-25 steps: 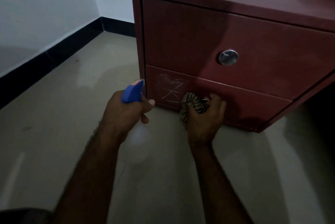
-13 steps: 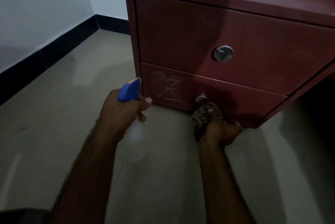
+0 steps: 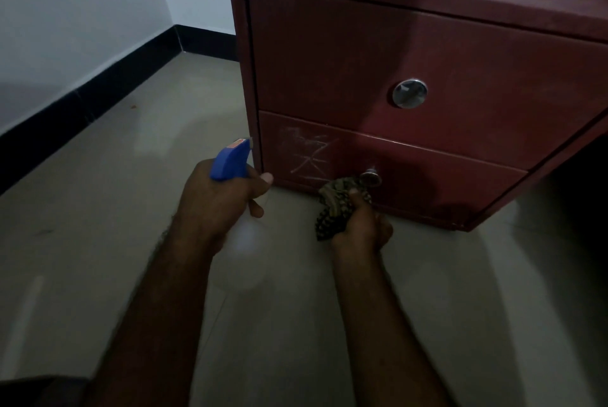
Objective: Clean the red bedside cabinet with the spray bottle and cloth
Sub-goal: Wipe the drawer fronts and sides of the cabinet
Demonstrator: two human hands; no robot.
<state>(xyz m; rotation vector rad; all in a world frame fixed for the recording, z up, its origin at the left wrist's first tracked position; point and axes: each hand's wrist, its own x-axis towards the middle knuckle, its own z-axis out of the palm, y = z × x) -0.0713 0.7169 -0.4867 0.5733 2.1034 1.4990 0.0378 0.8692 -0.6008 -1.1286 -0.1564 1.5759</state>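
The red bedside cabinet (image 3: 345,54) stands on the floor with two drawers, each with a round metal knob. White scratch marks (image 3: 307,156) show on the left of the lower drawer. My left hand (image 3: 218,206) grips a spray bottle (image 3: 232,159) with a blue trigger head, its nozzle pointing at the cabinet's lower left corner; the pale bottle body hangs below my fist. My right hand (image 3: 362,225) clutches a bunched patterned cloth (image 3: 334,201) just below and left of the lower knob (image 3: 371,176), close to the drawer's bottom edge.
Grey tiled floor (image 3: 98,209) spreads to the left and toward me. A white wall with a black skirting board (image 3: 82,97) runs along the left and behind the cabinet. A dark gap lies to the right of the cabinet.
My right hand slid the cloth from the lower knob down to the right along the drawer's bottom, then back left to beneath the knob. The left hand held the spray bottle nearly still.
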